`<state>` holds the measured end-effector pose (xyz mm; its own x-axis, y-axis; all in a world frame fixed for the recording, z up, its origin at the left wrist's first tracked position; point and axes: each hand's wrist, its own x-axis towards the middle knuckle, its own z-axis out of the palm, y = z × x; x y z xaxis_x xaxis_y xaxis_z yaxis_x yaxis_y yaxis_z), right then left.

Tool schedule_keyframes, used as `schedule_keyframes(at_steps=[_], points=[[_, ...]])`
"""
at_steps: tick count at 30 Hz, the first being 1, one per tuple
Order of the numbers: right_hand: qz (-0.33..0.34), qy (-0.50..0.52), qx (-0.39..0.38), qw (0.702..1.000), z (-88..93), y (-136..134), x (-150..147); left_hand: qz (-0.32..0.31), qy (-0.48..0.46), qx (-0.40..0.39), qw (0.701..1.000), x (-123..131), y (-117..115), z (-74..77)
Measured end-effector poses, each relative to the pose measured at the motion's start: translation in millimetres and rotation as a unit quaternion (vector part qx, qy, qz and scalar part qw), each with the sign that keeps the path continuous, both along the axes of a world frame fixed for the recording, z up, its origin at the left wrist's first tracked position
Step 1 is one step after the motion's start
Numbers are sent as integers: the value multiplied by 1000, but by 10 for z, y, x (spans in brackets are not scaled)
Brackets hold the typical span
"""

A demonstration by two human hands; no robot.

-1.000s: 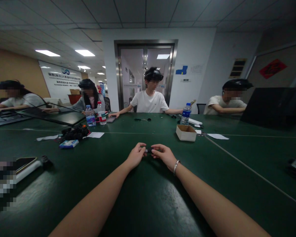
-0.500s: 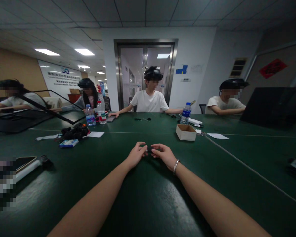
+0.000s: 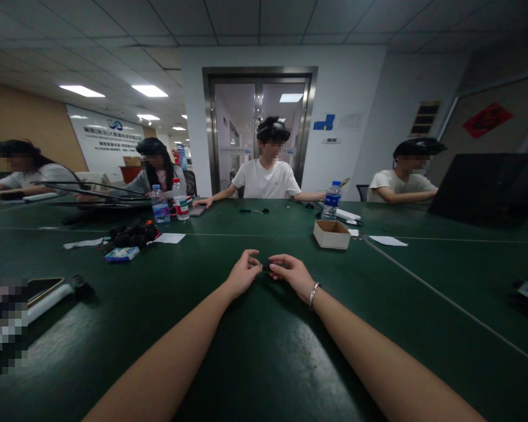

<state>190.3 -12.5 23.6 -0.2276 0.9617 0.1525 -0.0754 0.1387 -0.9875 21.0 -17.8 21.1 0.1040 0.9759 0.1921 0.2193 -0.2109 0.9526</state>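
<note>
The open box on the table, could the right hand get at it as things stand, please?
Probably yes: nothing visible stands between the right hand and the open box, though that hand holds a small dark object and may need freeing first.

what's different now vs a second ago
The black frame at far left, tilted up half a second ago, now lies lower and flatter. Nothing visibly picked up or let go by the wearer. Unchanged: the right hand holds a black piece, the left hand is at its other end, grip unclear; the box stayed put.
</note>
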Motion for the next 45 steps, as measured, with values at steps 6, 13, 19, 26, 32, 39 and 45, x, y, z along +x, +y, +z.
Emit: schedule_keyframes(at_steps=[6, 13, 19, 26, 32, 39, 45], points=[[0, 1, -6, 1000, -17, 13, -6, -17, -1, -8, 1000, -9, 22, -31], [4, 2, -7, 1000, -10, 12, -7, -19, -6, -8, 1000, -10, 32, -35], [7, 3, -4, 1000, -10, 16, -2, -14, -9, -1, 1000, -21, 44, -30], [14, -31, -8, 999, 55, 56, -119, -13, -21, -27, 999, -146, 117, -6], [34, -46, -9, 998, 130, 207, -214, 12, -30, -11, 999, -280, 147, 15], [13, -22, -1, 1000, -6, 314, -239, 11, -3, 13, 1000, -301, 150, -10], [14, -18, 17, 1000, -63, 274, -237, -11, 6, 10, 1000, -311, 155, -29]])
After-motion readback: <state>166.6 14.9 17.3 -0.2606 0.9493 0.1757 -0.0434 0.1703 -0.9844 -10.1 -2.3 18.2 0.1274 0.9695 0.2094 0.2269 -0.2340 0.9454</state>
